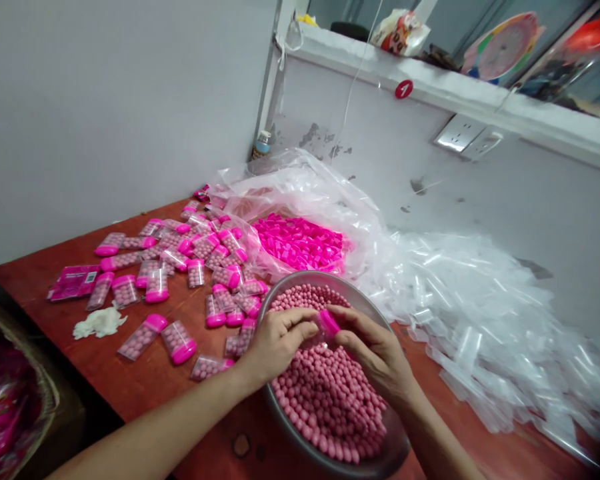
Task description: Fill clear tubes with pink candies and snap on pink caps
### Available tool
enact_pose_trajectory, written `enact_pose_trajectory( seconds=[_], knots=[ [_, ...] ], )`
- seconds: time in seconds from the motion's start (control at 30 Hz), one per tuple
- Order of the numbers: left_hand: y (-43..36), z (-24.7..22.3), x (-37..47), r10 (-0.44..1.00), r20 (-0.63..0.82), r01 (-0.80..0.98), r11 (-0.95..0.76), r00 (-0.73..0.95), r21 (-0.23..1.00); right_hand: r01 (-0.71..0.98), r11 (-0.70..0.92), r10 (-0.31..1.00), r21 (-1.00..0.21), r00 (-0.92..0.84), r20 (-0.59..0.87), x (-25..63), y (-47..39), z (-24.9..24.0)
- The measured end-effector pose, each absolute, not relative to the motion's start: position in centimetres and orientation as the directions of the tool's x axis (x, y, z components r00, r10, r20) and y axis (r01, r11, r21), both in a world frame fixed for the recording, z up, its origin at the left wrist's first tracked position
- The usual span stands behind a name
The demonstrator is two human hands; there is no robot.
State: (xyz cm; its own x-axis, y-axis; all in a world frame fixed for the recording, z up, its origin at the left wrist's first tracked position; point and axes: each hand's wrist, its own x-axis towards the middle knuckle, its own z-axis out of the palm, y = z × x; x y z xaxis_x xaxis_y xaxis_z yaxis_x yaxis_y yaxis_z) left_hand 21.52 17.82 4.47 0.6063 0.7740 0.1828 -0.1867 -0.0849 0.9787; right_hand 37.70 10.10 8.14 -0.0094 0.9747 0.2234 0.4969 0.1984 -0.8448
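Note:
Over a grey metal bowl [283, 427] of pink beads [330, 393], my left hand [280, 340] pinches a clear plastic container [314, 339]. My right hand [375, 347] holds the pink cap [329, 323] at the container's end between thumb and fingers. How many beads are inside the container cannot be made out. Left of the bowl, many filled containers with pink caps [180, 341] lie scattered. Behind the bowl, a clear plastic bag [310, 183] lies open around a heap of loose pink caps [300, 243].
Clear empty containers [480, 320] are piled on the right of the red table [180, 413]. Pink packets [75, 281] and a crumpled white tissue [100, 323] lie at the left. A box of pink packages [45, 393] stands lower left. A cluttered shelf [350, 57] runs along the wall.

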Motion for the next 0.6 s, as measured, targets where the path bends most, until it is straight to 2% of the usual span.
enact_pose_trajectory(
  seconds=[0.03, 0.1, 0.2, 0.33, 0.43, 0.6],
  knots=[
    [18.0, 4.4, 21.6, 0.785, 0.136, -0.237, 0.014, 0.605, 0.971, 0.335, 0.124, 0.987, -0.934, 0.056, 0.151, 37.8, 9.9, 7.8],
    [18.3, 4.2, 21.7, 0.798, 0.077, -0.298, 0.131, 0.598, 0.946, 0.028, 0.034, 0.991, -0.999, 0.127, 0.037, 38.1, 9.6, 7.3],
    [18.1, 4.2, 21.5, 0.794, 0.121, -0.255, 0.044, 0.595, 0.966, -0.208, 0.026, 0.981, -0.978, 0.193, -0.015, 38.6, 9.5, 6.9],
    [17.6, 4.6, 21.0, 0.727, 0.244, -0.198, -0.15, 0.642, 0.969, -0.255, -0.101, 0.986, -0.962, 0.105, -0.131, 38.7, 10.3, 7.3],
    [17.6, 4.9, 21.0, 0.708, 0.264, -0.196, -0.179, 0.655, 0.964, -0.224, -0.245, 0.969, -0.943, -0.022, -0.246, 38.5, 10.8, 7.6],
    [17.7, 4.8, 21.1, 0.697, 0.256, -0.155, -0.207, 0.67, 0.966, -0.298, -0.329, 0.944, -0.896, -0.076, -0.321, 38.0, 11.1, 7.6]
  ],
)
